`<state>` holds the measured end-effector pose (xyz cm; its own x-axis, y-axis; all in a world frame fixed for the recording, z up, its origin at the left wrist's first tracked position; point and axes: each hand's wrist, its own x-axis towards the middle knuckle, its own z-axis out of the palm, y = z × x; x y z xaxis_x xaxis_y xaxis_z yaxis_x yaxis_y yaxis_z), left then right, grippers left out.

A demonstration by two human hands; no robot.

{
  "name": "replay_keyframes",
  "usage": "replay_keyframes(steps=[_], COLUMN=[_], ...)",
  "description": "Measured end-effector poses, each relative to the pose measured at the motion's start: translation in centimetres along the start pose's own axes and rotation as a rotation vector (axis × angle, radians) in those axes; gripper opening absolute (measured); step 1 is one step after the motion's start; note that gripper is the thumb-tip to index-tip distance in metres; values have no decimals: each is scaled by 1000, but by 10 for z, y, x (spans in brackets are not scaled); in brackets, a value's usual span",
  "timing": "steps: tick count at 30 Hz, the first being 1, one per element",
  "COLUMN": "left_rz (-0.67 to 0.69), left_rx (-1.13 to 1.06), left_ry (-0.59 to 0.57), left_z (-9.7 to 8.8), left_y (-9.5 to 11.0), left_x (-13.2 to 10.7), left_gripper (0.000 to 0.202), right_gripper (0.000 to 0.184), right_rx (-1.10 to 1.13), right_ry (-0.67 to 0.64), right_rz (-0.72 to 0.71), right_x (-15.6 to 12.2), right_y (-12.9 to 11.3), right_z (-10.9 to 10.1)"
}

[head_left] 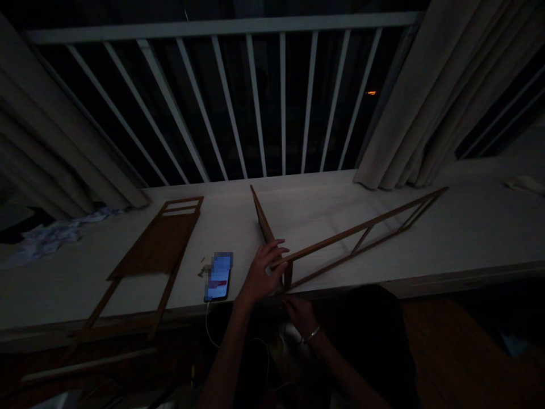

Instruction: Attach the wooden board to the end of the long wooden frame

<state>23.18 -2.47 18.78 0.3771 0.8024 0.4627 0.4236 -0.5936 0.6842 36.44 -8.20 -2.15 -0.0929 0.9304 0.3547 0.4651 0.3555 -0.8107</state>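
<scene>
A brown wooden frame (340, 244) with thin rails and crossbars stands on the white ledge, stretching away to the right. A wooden panel (264, 221) meets it at an angle at its near left end. At that joint, my left hand (260, 274) grips the frame, thumb on the near side and fingers over the top. Just below the same corner is my right hand (301, 316), its fingers closed together near the ledge's edge; what they hold is hidden in the dark. A bracelet circles the right wrist.
Left on the ledge (477, 238) lies another wooden panel with legs (157, 244), overhanging the front edge. Beside it are a lit phone (219, 278) with a white cable (208, 324) and some small hardware pieces (202, 271). White railing (283, 102) and curtains (404, 102) stand behind.
</scene>
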Motion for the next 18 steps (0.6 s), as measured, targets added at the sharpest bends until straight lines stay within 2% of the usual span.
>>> replay_keyframes(steps=[4, 11, 18], left_rz=[6, 16, 11], left_rx=[-7, -10, -8], left_ry=[-4, 10, 7], left_z=[0, 1, 0], left_y=[0, -1, 0], left_x=[0, 0, 0], left_gripper=[24, 24, 25], right_gripper=[22, 33, 43], right_rx=[60, 427, 509], right_ry=[4, 59, 104], right_rz=[86, 410, 464], right_x=[4, 8, 3], right_y=[-2, -17, -22], right_z=[-1, 3, 4])
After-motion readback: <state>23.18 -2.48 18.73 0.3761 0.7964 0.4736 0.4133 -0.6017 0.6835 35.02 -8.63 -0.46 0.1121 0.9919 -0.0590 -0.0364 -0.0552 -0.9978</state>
